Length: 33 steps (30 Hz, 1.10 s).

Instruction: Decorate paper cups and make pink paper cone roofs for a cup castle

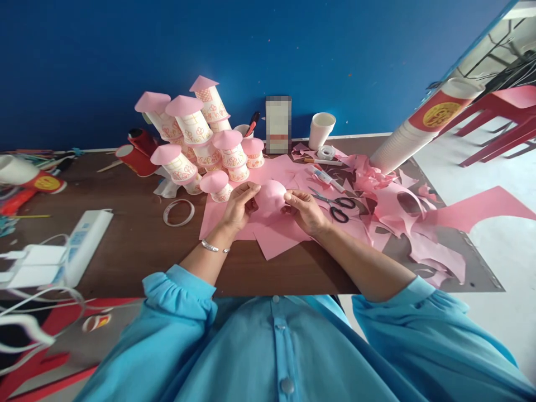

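Note:
Between my hands is a small rounded piece of pink paper (271,196), held over pink sheets (278,234) on the brown table. My left hand (242,205) pinches its left edge, and my right hand (307,211) grips the right edge between thumb and fingers. Black-handled scissors (340,207) lie open just right of my right hand. Behind my left hand stand several decorated paper cups with pink cone roofs (190,120); the nearest is a small roofed cup (216,185).
A tape ring (178,213) and a white power strip (89,240) lie left. A glue tube (326,178), a white cup (321,130), pink scraps (397,209) and a leaning cup stack (404,146) are right. A phone-like object (278,125) stands against the blue wall.

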Each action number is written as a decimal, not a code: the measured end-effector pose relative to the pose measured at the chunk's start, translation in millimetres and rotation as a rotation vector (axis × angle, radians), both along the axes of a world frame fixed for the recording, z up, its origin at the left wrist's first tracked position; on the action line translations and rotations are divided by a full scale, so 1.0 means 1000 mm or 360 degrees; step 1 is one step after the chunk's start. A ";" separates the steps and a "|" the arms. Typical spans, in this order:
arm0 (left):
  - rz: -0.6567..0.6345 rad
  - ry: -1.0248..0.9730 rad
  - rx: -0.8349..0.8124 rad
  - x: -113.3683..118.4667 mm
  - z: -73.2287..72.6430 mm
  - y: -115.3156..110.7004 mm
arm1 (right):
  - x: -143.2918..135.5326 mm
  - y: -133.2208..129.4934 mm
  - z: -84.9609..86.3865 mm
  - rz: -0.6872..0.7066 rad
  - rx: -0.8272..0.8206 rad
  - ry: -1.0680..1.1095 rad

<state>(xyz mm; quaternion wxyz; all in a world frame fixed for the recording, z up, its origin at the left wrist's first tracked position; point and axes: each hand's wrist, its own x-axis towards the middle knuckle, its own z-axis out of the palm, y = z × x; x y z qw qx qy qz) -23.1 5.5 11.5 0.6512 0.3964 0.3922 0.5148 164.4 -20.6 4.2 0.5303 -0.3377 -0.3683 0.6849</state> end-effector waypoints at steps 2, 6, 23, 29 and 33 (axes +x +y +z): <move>-0.0021 0.0016 -0.0004 0.002 -0.002 -0.001 | -0.001 -0.001 0.001 -0.0006 -0.0004 -0.0016; -0.0093 0.0024 -0.0041 0.005 -0.002 -0.004 | -0.003 -0.003 0.002 0.0049 -0.0018 -0.0043; 0.0012 -0.0155 -0.0094 0.005 -0.004 0.000 | -0.002 -0.001 -0.002 0.0040 -0.0104 0.0011; 0.0054 -0.0158 -0.0077 0.003 -0.007 0.003 | 0.000 -0.002 -0.002 0.0033 -0.0120 0.0078; 0.0072 -0.0168 -0.0068 0.002 -0.008 0.003 | -0.001 -0.001 -0.004 -0.0028 -0.0102 0.0041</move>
